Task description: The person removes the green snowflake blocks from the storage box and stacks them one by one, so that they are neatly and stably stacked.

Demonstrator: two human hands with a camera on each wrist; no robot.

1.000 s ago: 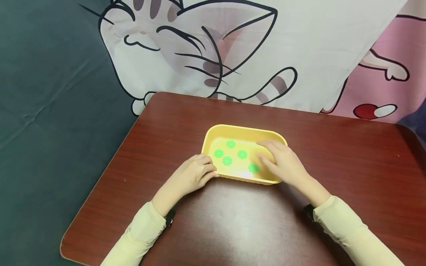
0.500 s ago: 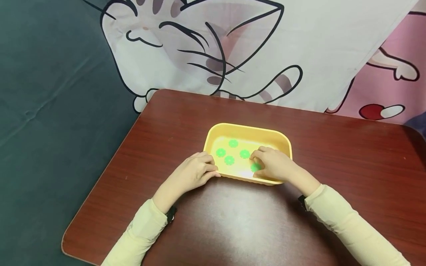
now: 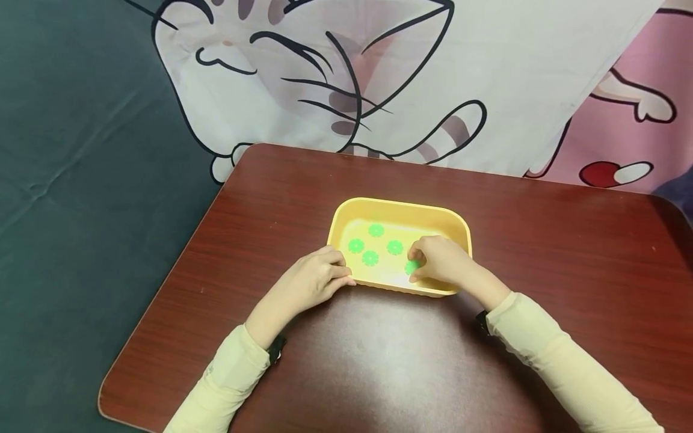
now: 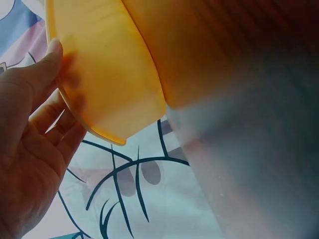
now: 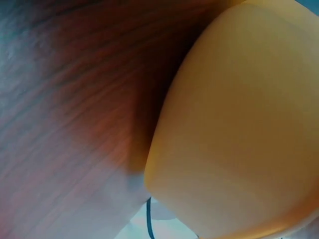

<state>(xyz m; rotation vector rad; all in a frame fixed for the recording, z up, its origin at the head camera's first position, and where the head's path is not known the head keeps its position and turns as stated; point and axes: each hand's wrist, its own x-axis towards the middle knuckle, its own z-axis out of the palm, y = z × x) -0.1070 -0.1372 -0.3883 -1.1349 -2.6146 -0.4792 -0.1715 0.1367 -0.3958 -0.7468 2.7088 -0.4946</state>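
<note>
A yellow plastic tub (image 3: 400, 206) with a rounded rim stands on the table, several green flower-shaped discs (image 3: 370, 258) lying on its floor. My left hand (image 3: 316, 279) grips the tub's near left corner; in the left wrist view its thumb lies on the outside of the wall, and the fingers show darkly through it. Reaching in over the right end, my right hand (image 3: 441, 261) has thumb and index finger curled round the rightmost green disc (image 3: 412, 267), which it partly covers. Only the tub's outer wall (image 5: 239, 119) fills the right wrist view; the right fingers are hidden there.
The tub sits mid-table on a reddish-brown wooden table (image 3: 271, 198) with rounded corners. Behind it hangs a white cloth (image 3: 520, 78) printed with a cartoon cat. A dark green surface (image 3: 81, 210) lies beyond the table's left edge.
My right hand has come in from spread fingers over the tub's right side to close thumb and finger about the rightmost disc. The left hand keeps its hold on the corner.
</note>
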